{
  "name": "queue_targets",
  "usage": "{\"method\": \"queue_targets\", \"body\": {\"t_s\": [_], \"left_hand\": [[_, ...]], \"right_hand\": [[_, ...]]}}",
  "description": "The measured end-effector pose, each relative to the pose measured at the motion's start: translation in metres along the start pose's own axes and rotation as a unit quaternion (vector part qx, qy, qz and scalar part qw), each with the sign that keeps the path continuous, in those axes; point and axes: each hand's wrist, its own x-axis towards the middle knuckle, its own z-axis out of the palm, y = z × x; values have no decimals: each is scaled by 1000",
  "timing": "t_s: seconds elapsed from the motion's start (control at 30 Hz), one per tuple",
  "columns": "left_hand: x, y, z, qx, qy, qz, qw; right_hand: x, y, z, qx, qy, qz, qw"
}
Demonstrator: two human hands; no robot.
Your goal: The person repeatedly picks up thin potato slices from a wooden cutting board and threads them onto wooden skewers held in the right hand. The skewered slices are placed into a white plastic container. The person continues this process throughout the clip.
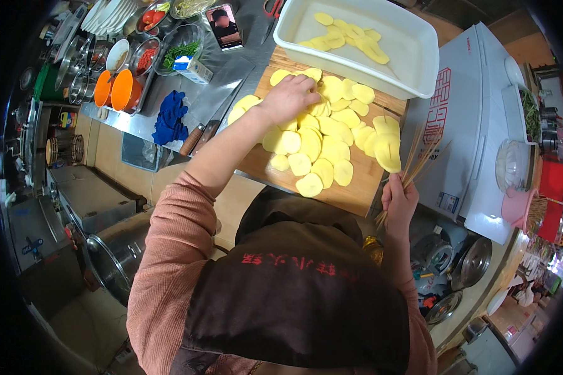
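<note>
Many round yellow potato slices (328, 140) lie overlapping on a wooden cutting board (356, 192). My left hand (292, 97) rests on slices near the board's upper part, its fingers bent downward; whether it grips one is hidden. Below the board's right edge, my right hand (400, 199) is closed around a bundle of thin wooden skewers (415, 161). Threaded potato slices (387, 150) stand just above its fingertips, with a skewer showing through them. Beyond the board, a white plastic tub (356, 70) holds more slices in cloudy liquid, some of them on skewers.
Left of the board lie two knives (211, 129) and a blue cloth (171, 117). Orange bowls (125, 91), a milk carton (193, 69), a bowl of chopped greens (180, 51) and a phone (224, 27) stand farther off. A white chest freezer (455, 117) borders the right.
</note>
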Motion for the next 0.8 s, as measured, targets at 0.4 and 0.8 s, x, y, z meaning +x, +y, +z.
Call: {"method": "queue_targets", "body": {"t_s": [0.4, 0.8], "left_hand": [[-1, 26, -5, -50, -137, 29, 989], [-5, 22, -14, -393, 6, -370, 842]], "right_hand": [[0, 1, -6, -9, -29, -3, 1000], [-9, 9, -3, -76, -61, 4, 995]]}}
